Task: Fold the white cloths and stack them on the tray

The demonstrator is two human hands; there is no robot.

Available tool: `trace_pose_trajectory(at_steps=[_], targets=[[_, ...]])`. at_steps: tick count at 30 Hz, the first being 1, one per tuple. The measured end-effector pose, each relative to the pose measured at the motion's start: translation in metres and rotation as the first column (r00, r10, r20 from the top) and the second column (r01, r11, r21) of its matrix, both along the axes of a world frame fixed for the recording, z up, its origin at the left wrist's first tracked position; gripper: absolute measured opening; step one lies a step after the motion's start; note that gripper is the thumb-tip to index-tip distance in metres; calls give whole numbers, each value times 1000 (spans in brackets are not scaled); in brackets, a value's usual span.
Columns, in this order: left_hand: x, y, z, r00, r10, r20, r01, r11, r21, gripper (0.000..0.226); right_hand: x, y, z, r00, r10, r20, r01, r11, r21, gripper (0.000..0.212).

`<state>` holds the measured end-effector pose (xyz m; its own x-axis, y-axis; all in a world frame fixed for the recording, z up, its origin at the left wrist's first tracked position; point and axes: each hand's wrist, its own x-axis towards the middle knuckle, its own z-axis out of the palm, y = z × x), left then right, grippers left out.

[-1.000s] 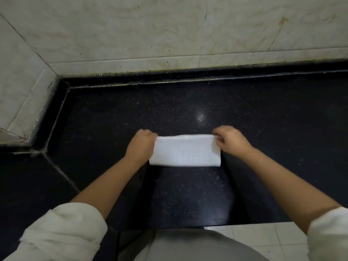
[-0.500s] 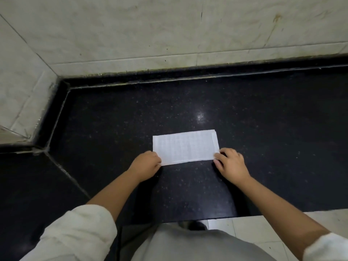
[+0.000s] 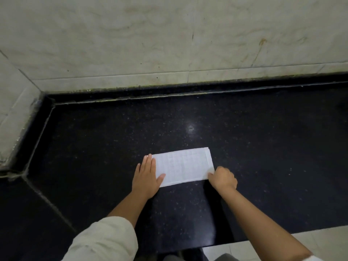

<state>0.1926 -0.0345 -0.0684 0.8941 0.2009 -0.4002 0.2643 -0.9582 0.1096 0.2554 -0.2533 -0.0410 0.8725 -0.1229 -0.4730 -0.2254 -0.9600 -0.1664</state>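
Observation:
A white cloth (image 3: 183, 166), folded into a long rectangle, lies flat on the black stone counter (image 3: 263, 147). My left hand (image 3: 146, 176) rests flat with straight fingers on the cloth's left end. My right hand (image 3: 223, 178) has curled fingers and pinches the cloth's near right corner, which is lifted slightly. No tray is in view.
A pale tiled wall (image 3: 169, 44) rises behind the counter and turns a corner at the left. The counter's front edge runs along the bottom, with light floor tiles (image 3: 310, 243) below it at the lower right.
The cloth was laid down flat from being held up by both hands. My left hand has opened and flattened onto its left end; my right hand stays pinched at the near right corner.

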Motion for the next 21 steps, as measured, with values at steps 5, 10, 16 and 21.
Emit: trace_pose_trajectory(at_steps=[5, 10, 16, 21], targets=[[1, 0, 0, 1000, -16, -12, 16, 999, 39, 72, 2, 4, 1, 998, -55, -2, 55, 995, 86, 18], [0, 1, -4, 1000, 1, 24, -2, 1000, 22, 72, 1, 10, 17, 971, -225, 84, 157, 860, 485, 19], [-10, 12, 2, 984, 109, 142, -96, 991, -96, 66, -20, 59, 54, 941, -140, 309, -98, 758, 644, 21], [-47, 47, 11, 935, 286, 209, -271, 958, -99, 64, -48, 120, 41, 899, 149, 413, -357, 795, 490, 18]])
